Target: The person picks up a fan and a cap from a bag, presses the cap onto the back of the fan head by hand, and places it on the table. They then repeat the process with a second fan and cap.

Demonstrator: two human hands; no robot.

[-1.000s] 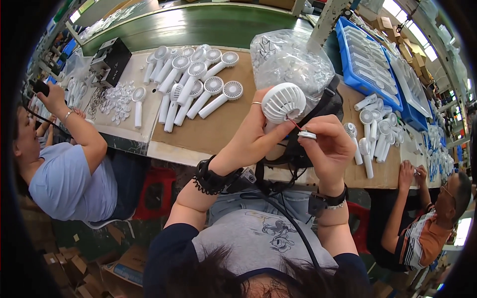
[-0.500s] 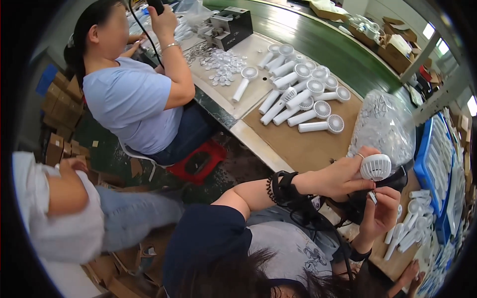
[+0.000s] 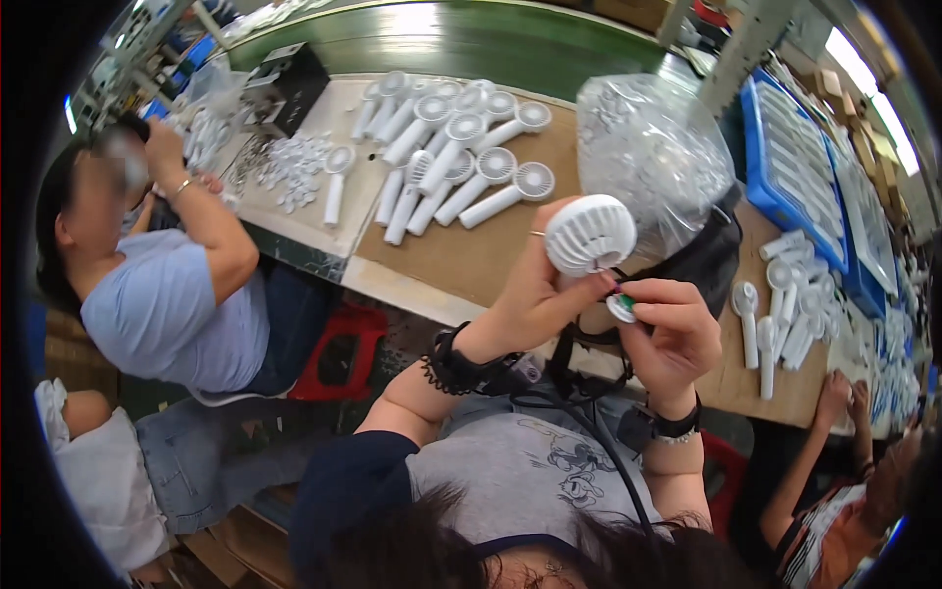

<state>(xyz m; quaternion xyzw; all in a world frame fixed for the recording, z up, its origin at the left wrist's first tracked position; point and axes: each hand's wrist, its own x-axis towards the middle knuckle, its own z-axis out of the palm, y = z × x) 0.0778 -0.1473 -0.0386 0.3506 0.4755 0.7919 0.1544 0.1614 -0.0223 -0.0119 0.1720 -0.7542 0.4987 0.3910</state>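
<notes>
My left hand [image 3: 535, 299] is closed around a white handheld fan [image 3: 591, 236], its round slatted head tilted up and its handle mostly hidden by the fingers. Just below the head, my right hand [image 3: 677, 329] pinches a small round white part [image 3: 620, 308] with a green piece on it, perhaps a circuit board. A thin reddish wire seems to run between fan and part, though the fingertips partly cover it. On the table beyond my left hand, several finished-looking white handheld fans [image 3: 461, 147] lie in a loose pile on brown board.
Behind my hands stands a clear plastic bag [image 3: 653, 157] of small parts, with a black bag [image 3: 702, 245] against it. More fans [image 3: 785, 294] and blue trays [image 3: 795, 187] are at right. Co-workers sit at both sides; small clear discs [image 3: 294, 172] lie at left.
The view has swung to the right, so the table sits farther left. Both hands keep their hold on the fan and the small part, whose green piece now shows.
</notes>
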